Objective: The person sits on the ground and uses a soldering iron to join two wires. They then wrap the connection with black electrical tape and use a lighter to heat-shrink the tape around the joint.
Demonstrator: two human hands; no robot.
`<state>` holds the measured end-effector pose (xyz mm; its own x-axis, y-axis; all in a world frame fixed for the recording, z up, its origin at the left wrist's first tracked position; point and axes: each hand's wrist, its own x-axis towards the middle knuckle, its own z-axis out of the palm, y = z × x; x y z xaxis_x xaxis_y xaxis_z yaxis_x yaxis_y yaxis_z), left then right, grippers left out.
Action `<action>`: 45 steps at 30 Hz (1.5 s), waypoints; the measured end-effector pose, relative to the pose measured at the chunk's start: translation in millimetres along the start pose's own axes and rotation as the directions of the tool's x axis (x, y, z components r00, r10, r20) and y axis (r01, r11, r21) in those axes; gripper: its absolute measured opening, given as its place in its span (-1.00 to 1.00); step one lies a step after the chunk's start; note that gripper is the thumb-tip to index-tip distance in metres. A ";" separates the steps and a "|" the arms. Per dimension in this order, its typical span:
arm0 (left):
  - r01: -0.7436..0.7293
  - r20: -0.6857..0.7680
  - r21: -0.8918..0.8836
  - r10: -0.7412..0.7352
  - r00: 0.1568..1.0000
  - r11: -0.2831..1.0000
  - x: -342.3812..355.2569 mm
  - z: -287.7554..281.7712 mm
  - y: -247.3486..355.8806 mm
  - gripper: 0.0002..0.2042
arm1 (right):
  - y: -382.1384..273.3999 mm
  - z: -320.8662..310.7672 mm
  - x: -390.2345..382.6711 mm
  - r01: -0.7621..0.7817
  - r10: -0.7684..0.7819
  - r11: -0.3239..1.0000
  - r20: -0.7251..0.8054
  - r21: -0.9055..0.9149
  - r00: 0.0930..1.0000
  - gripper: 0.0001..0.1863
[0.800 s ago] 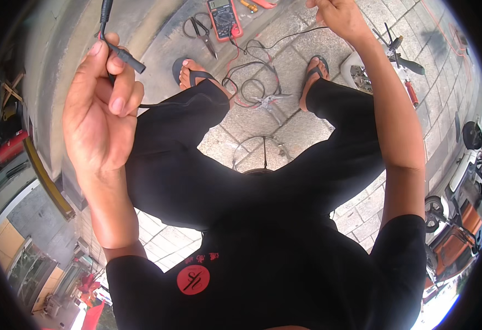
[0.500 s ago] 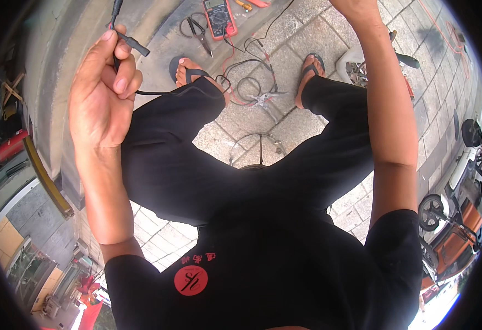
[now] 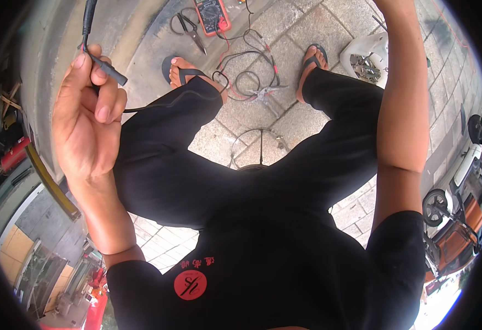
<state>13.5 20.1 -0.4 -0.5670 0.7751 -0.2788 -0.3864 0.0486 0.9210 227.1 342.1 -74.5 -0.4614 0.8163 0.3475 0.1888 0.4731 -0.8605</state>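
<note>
shirt [image 3: 285,264]: lettered red badge [image 3: 190,285] | black connector [image 3: 115,75]: clamped in left hand [image 3: 87,118], end jutting right | right hand: out of view, grip cannot be told

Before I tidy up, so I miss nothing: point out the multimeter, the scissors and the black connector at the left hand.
Multimeter [image 3: 212,15]: head view, on its front face.
Scissors [image 3: 195,38]: head view, on the blades near the pivot.
Black connector [image 3: 113,73]: head view, on its barrel.

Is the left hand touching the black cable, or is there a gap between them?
Touching. The head view shows it: the left hand grips the black cable, with the thumb and fingers closed around it.
</note>
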 end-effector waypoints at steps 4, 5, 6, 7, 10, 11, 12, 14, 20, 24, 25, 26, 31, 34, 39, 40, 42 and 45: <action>0.009 0.014 0.008 -0.009 1.000 1.000 1.4 -1.5 -0.6 -0.73 | -36.4 1.2 4.0 -0.360 0.349 0.858 -0.099 -0.366 0.932 -0.65; 0.002 0.003 0.012 -0.002 1.000 1.000 0.4 -2.0 -0.2 -0.74 | -31.9 -2.1 1.5 -0.404 0.422 0.831 -0.040 -0.382 0.906 -0.66; -0.005 -0.003 0.014 0.005 1.000 1.000 -0.5 -2.0 0.4 -0.75 | -28.3 -7.1 -1.6 -0.444 0.491 0.798 0.014 -0.408 0.871 -0.64; -0.012 -0.010 0.016 0.012 1.000 1.000 -1.4 -2.7 1.3 -0.76 | -24.4 -11.8 -4.7 -0.476 0.556 0.763 0.069 -0.438 0.828 -0.59; -0.026 0.011 -0.005 0.026 1.000 1.000 -2.1 -5.6 3.5 -0.76 | -7.5 -23.1 -17.9 -0.519 0.526 0.845 0.367 -0.125 0.768 -0.60; -0.034 0.009 -0.008 0.034 0.999 0.999 -2.3 -5.8 3.6 -0.76 | -7.7 -22.9 -19.5 -0.549 0.491 0.836 0.431 0.011 0.757 -0.60; -0.035 0.032 -0.013 0.036 0.999 0.999 -2.5 -7.0 3.4 -0.76 | -8.4 -22.8 -21.6 -0.576 0.448 0.805 0.490 0.143 0.748 -0.61; -0.033 0.033 -0.013 0.033 0.999 0.999 -1.2 -7.4 1.4 -0.73 | -1.8 -21.1 -21.2 -0.648 0.410 0.662 0.541 0.378 0.734 -0.65; -0.054 0.010 0.069 0.053 0.999 0.996 -6.3 -1.5 -2.0 -0.73 | -18.4 -21.7 -32.8 -0.552 0.406 0.400 0.398 0.732 0.823 -0.73; -0.025 -0.058 0.083 0.030 0.998 0.996 -6.2 2.2 -3.5 -0.74 | -1.9 -21.4 -34.5 -0.448 0.321 0.424 0.331 0.788 0.887 -0.78; -0.028 -0.068 0.108 0.036 0.997 0.994 -6.3 3.7 -3.9 -0.71 | -2.5 -19.5 -34.1 -0.428 0.329 0.439 0.302 0.790 0.895 -0.79; -0.031 -0.078 0.134 0.042 0.996 0.990 -6.4 5.2 -4.4 -0.69 | -1.1 -18.7 -32.9 -0.419 0.313 0.435 0.303 0.797 0.900 -0.79; -0.022 -0.043 0.138 0.028 0.999 0.990 -3.3 6.1 -6.3 -0.68 | 3.7 -13.3 -28.2 -0.363 0.236 0.368 0.292 0.856 0.927 -0.79; -0.017 0.004 0.126 0.017 1.000 0.992 -3.5 3.7 -8.7 -0.71 | 2.7 -8.2 -28.4 -0.336 0.192 0.393 0.281 0.856 0.940 -0.79; -0.004 -0.078 0.200 0.020 0.997 0.980 -5.7 14.4 -10.3 -0.73 | -9.4 -5.4 -31.3 -0.376 0.191 0.470 0.324 0.798 0.926 -0.77; -0.009 -0.070 0.205 0.023 0.997 0.979 -6.1 15.8 -10.8 -0.73 | -13.5 -2.3 -33.7 -0.379 0.185 0.450 0.330 0.809 0.926 -0.76; -0.026 -0.071 0.220 0.042 0.997 0.975 -9.0 16.3 -12.5 -0.74 | -36.1 -2.3 -43.7 -0.434 0.225 0.421 0.372 0.796 0.900 -0.74; -0.021 -0.055 0.336 0.042 0.998 0.942 -11.0 12.8 -15.5 -0.76 | -29.5 14.0 -48.5 -0.476 0.139 0.489 0.474 0.731 0.870 -0.56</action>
<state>35.0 18.9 -8.1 -0.6223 0.7404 -0.2541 -0.1074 0.2408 0.9646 231.7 283.9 -71.1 -0.7858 0.6185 0.0063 -0.3215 -0.3998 -0.8584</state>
